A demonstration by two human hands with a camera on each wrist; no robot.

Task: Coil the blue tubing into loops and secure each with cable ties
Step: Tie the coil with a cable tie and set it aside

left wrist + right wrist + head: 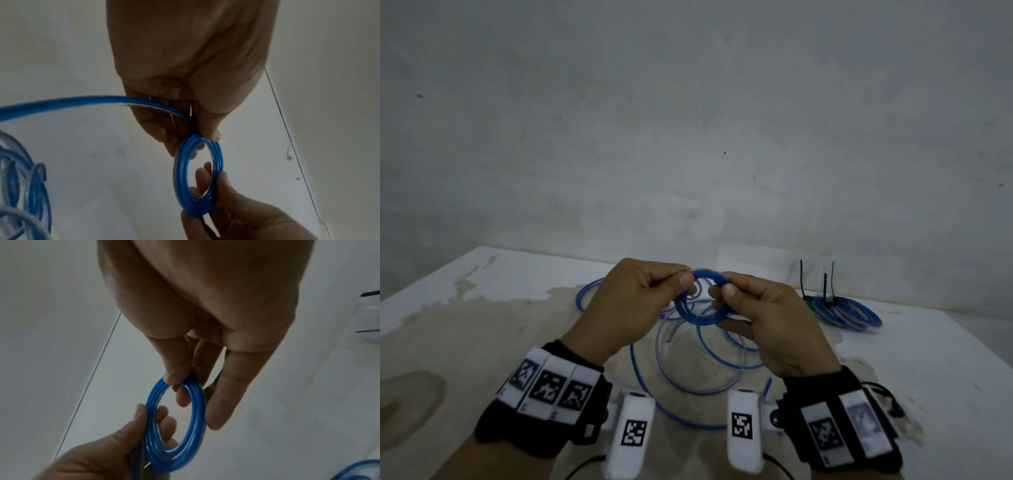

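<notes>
Head view: both hands are raised above the counter [482, 294], wrists toward the camera, fingers pointing away, meeting at a small coil [703, 298] of blue tubing. The left hand [633, 301] pinches the coil's upper left side between thumb and curled fingers; the right hand [767, 322] pinches its right side, thumb on the near face, fingers behind. The coil stands nearly upright between the two hands, clear of the counter.

Left wrist view: the left hand [185, 73] points down the frame, thumb tip pressed on the top of the coil [198, 177], which shows several turns lying side by side. A strand of tubing [61, 103] runs from the pinch off to the left edge. The right hand [236, 211] grips the coil's lower end, with fingertips showing through the ring.

Right wrist view: the right hand [205, 321] clamps the top of the coil [176, 423] with thumb and fingers; its outer finger lies straight beside the ring. The left hand [102, 454] holds the lower left side, thumb along the outer edge.

Below the hands, loose tubing [688, 359] sprawls in wide loops on the counter. Well to the right, near the wall, lie finished coils [846, 313] with black cable ties [825, 287] sticking up from them.
</notes>
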